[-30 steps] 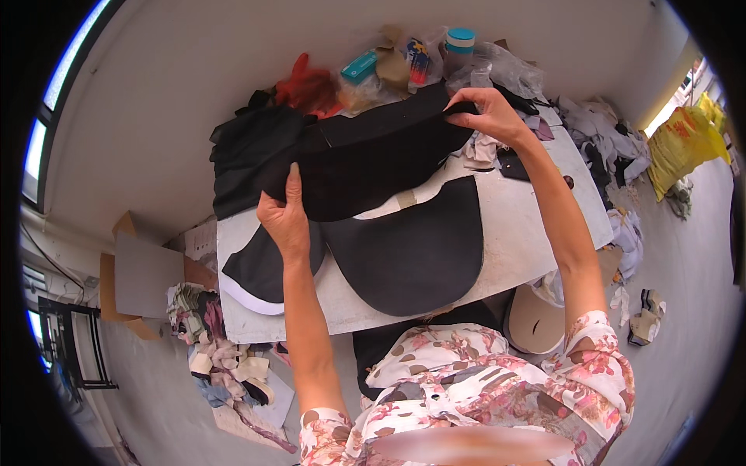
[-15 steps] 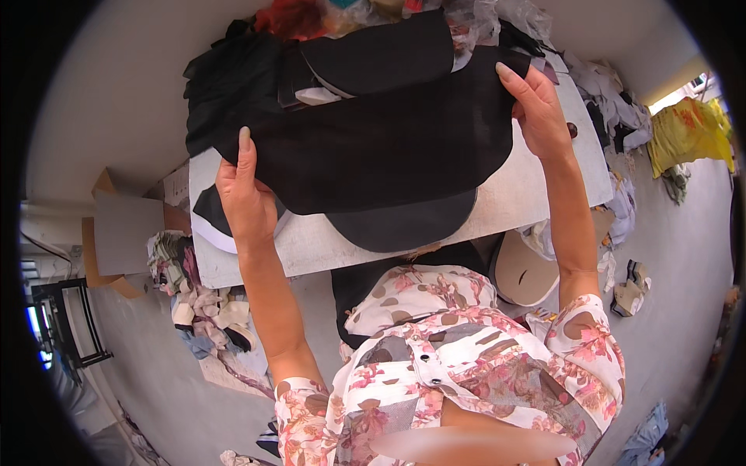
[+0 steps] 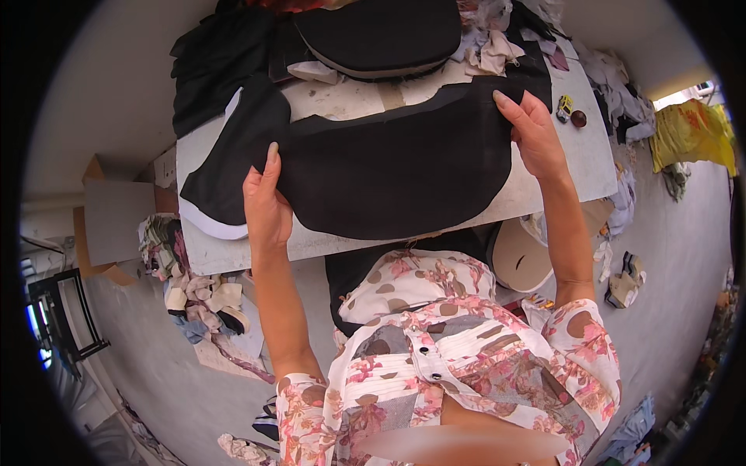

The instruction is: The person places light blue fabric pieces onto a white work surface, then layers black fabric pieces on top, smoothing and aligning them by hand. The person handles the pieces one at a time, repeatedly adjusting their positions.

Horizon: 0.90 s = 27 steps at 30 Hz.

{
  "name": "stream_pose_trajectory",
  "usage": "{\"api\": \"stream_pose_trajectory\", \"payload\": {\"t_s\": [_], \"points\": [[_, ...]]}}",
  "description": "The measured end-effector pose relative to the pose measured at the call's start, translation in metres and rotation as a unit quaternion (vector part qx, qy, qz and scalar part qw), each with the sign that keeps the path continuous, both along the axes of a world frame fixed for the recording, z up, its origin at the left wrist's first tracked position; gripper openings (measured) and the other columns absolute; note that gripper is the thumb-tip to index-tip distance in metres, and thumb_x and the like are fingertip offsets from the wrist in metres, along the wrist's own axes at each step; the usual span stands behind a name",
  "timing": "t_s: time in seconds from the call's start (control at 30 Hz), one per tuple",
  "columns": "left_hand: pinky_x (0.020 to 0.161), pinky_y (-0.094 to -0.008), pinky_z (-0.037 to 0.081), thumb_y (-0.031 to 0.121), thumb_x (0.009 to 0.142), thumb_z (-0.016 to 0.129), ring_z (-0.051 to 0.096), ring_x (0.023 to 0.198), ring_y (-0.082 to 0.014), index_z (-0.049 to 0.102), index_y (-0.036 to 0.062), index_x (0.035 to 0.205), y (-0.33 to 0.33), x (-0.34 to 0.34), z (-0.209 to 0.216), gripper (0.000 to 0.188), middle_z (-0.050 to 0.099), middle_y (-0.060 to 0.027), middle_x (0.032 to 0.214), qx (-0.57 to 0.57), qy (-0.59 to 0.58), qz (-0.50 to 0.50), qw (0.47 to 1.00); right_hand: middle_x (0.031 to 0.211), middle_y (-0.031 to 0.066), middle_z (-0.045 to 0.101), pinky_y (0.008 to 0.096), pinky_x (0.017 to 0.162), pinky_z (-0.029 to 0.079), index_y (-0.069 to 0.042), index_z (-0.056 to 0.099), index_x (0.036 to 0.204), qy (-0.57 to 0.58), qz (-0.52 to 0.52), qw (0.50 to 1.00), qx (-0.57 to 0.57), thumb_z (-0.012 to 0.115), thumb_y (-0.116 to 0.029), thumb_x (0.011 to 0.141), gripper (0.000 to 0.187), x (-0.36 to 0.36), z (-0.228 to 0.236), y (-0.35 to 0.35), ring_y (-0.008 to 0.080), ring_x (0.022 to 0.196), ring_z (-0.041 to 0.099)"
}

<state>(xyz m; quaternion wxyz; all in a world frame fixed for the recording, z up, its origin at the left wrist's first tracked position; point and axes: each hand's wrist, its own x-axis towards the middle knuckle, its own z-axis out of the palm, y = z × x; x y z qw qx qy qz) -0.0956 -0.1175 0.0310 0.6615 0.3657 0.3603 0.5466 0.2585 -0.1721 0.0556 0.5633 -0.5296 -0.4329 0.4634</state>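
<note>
A curved black fabric piece [image 3: 396,171] is stretched between my two hands over the white table [image 3: 590,171]. At its left end my left hand [image 3: 268,203] pinches the edge, thumb on top. The upper right corner is gripped by my right hand [image 3: 536,133], also with the thumb on top. Beside my left hand lies another black cut piece [image 3: 249,147] with a white layer [image 3: 214,225] showing along its edge. Whatever lies directly under the held fabric is mostly hidden.
At the table's far side sit a stack of black curved pieces [image 3: 381,35] and a black cloth pile [image 3: 221,66]. A yellow toy car [image 3: 564,107] and a dark round knob [image 3: 579,118] lie at right. Scraps [image 3: 214,299], a cardboard box [image 3: 120,217] and a yellow bag [image 3: 691,136] surround the table.
My hands have brought the black fabric lower and nearer to me, and its left end has moved right. More of the cut piece at left shows; the dark curved piece below is now covered.
</note>
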Motion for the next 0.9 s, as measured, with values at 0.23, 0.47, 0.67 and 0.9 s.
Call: {"api": "stream_pose_trajectory", "payload": {"t_s": [0.23, 0.47, 0.67, 0.9], "points": [[0.061, -0.0203, 0.04, 0.023, 0.092, 0.068, 0.047, 0.068, -0.0034, 0.067, -0.0013, 0.087, 0.029, 0.022, -0.035, 0.025, 0.059, 0.0036, 0.072, 0.039, 0.351, 0.085, 0.932, 0.074, 0.0093, 0.064, 0.0301, 0.06, 0.047, 0.001, 0.059, 0.095, -0.22, -0.041, 0.973, 0.046, 0.064, -0.033, 0.092, 0.035, 0.007, -0.054, 0.034, 0.015, 0.066, 0.06], [0.05, -0.0225, 0.029, 0.027, 0.086, 0.073, 0.036, 0.056, -0.0029, 0.06, -0.0001, 0.075, 0.038, 0.023, -0.046, 0.032, 0.045, 0.007, 0.058, 0.132, 0.526, 0.132, 0.829, 0.063, 0.0198, 0.06, 0.041, 0.054, 0.045, -0.001, 0.056, 0.09, -0.451, -0.129, 0.882, 0.045, 0.065, -0.03, 0.09, 0.03, -0.001, -0.065, 0.038, 0.0366, 0.059, 0.061], [0.048, -0.0256, 0.033, 0.032, 0.083, 0.076, 0.035, 0.05, -0.0057, 0.056, 0.0016, 0.075, 0.04, 0.021, -0.048, 0.037, 0.041, 0.001, 0.051, 0.127, 0.519, 0.132, 0.835, 0.072, 0.0146, 0.065, 0.0396, 0.056, 0.048, -0.006, 0.059, 0.097, -0.516, -0.159, 0.838, 0.08, 0.067, -0.03, 0.087, 0.028, -0.003, -0.076, 0.042, 0.0324, 0.064, 0.064], [0.11, -0.0443, 0.03, 0.036, 0.09, 0.064, 0.033, 0.138, -0.036, 0.05, 0.0112, 0.137, 0.015, 0.028, -0.026, 0.055, 0.039, -0.0161, 0.147, 0.36, 0.606, 0.094, 0.703, 0.144, 0.0169, 0.04, 0.0522, 0.106, 0.031, -0.015, 0.045, 0.14, -0.641, -0.083, 0.749, 0.146, 0.058, -0.047, 0.09, 0.06, -0.032, -0.034, 0.014, 0.0349, 0.136, 0.033]]}}
